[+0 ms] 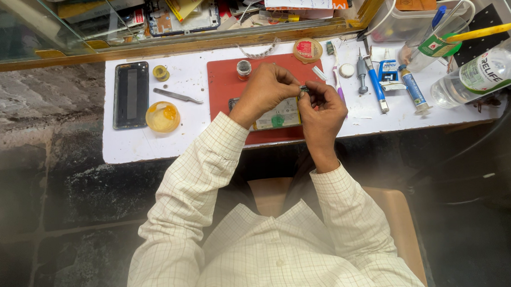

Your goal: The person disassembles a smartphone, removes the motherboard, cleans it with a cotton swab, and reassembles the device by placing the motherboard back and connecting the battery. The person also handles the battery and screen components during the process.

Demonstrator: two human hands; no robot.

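Note:
My left hand (265, 91) and my right hand (322, 110) meet over a red mat (222, 88) on a white work table (193, 137). Both pinch a small dark part (304, 90) between their fingertips. Under the hands lies an opened phone (277, 115) with a pale battery showing. A small round pot (244, 69) stands on the mat just beyond my left hand.
A black phone back cover (131, 94), metal tweezers (177, 96) and a yellow round dish (163, 117) lie at the left. At the right are a blue-handled screwdriver (375, 83), glue tubes (414, 89), a clear plastic bottle (479, 73) and a round lid (308, 50).

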